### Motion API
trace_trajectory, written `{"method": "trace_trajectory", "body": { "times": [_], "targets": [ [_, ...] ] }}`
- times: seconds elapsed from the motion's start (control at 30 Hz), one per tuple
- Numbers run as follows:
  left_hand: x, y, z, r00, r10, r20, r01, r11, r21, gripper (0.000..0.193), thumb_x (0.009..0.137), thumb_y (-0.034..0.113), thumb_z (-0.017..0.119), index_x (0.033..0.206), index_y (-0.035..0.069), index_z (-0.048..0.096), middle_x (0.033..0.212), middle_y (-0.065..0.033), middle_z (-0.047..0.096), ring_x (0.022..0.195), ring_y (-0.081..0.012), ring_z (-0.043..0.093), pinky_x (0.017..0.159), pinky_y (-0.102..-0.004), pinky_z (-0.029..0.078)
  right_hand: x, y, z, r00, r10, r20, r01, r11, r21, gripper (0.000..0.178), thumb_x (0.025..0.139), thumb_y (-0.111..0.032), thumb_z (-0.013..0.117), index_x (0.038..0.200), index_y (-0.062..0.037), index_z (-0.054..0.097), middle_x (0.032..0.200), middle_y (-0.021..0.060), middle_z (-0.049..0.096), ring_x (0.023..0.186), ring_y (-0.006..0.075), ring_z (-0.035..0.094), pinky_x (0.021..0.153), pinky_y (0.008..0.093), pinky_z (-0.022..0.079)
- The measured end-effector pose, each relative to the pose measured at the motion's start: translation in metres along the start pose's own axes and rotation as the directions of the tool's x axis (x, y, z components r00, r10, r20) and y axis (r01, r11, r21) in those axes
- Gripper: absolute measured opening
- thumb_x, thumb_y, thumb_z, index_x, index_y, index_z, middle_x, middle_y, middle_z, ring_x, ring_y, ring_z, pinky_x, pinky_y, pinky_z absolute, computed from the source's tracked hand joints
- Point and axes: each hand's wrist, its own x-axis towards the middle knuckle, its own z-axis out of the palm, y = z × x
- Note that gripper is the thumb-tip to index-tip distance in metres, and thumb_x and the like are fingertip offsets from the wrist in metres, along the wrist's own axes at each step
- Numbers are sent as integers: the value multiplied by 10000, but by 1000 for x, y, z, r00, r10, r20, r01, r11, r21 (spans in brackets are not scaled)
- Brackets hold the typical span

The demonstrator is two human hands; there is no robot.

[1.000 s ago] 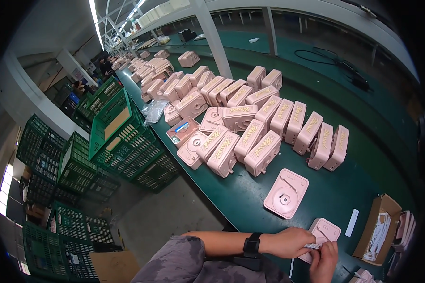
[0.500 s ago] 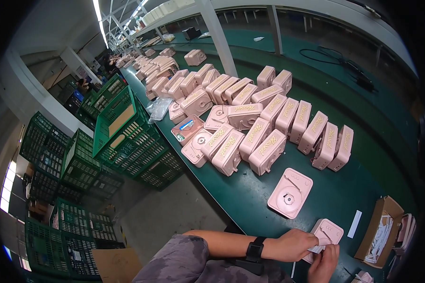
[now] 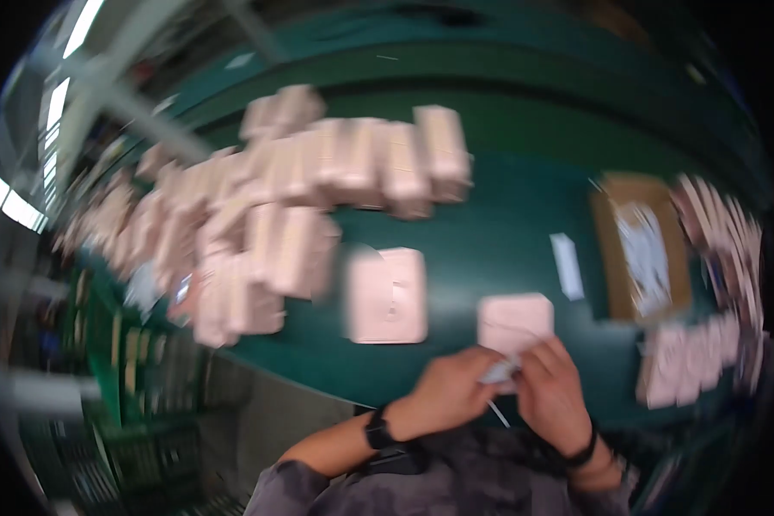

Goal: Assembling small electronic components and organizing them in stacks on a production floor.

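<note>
The picture is smeared by motion. My left hand, a dark band on its wrist, comes in from the lower left with its fingers pinched on a small white piece. My right hand closes its fingertips on the piece's other side; whether it is a label or a packet I cannot tell. Just beyond my fingers lies a flat pink case, shaped like a small record player, its near edge hidden by my hands. Another pink record-player-shaped case lies flat to the left. A thin white strip shows below my hands.
Many upright pink cases crowd the green table at the left and back. At right are a white strip, a cardboard box of white strips and more pink parts. Green crates stand lower left.
The whole view has swung to the right, so the cardboard box and right-hand pink parts show more fully. Both hands still meet at the small white piece.
</note>
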Motion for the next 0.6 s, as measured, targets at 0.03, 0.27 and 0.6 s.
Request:
{"method": "trace_trajectory", "body": {
  "times": [0.03,0.27,0.6],
  "targets": [
    [0,-1,-4,1000,5,-15,-4,999,32,305,812,58,696,1109,12,649,986,-194,689,854,-397,689,743,-432,573,2,3,3,1000,3,24,-3,1000,-2,144,718,23,623,854,16,575,884,157,559,901,382,547,781,456,479],
    [14,9,-7,996,-2,84,0,1000,21,266,798,5,700,1059,1,652,908,-176,695,785,-361,691,695,-382,556,-5,6,0,996,37,-78,-41,998,-47,113,761,-81,637,855,-29,602,882,99,564,898,297,547,779,402,478],
    [8,7,-2,989,-135,64,137,990,-25,225,821,36,743,1029,-7,668,840,-149,672,682,-248,650,644,-320,520,-18,10,13,983,39,-177,-31,998,47,108,795,-98,653,863,-36,598,864,89,557,869,284,545,753,376,469]
  ]
}}
